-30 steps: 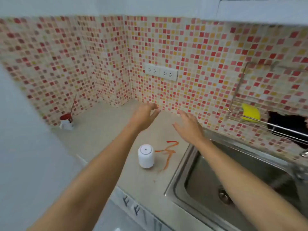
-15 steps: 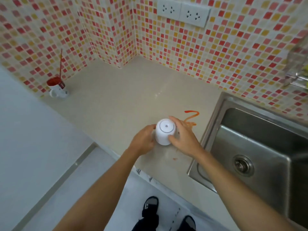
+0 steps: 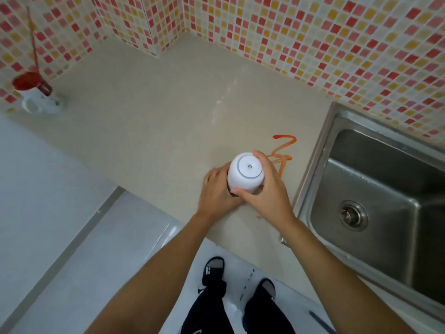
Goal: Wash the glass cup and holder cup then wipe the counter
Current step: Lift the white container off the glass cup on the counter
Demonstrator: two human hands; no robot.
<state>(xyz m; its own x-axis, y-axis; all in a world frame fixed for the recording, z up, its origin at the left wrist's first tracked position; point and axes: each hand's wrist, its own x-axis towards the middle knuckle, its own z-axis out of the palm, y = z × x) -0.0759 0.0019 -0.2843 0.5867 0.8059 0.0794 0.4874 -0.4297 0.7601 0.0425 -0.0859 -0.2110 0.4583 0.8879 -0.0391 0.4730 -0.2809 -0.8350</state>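
Fingers of the right hand [image 3: 267,191] curl round the white holder cup [image 3: 245,173] from its sink side; left hand [image 3: 218,191] grips its opposite side; orange smear [image 3: 283,150] lies just beyond the right hand on the counter [image 3: 156,121].

Bare forearms, black trousers [image 3: 209,307], black sandals [image 3: 213,268] with white markings.

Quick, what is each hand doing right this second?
Left hand: fingers curled around the lower side of the white cup.
Right hand: fingers and thumb grip the same white cup.
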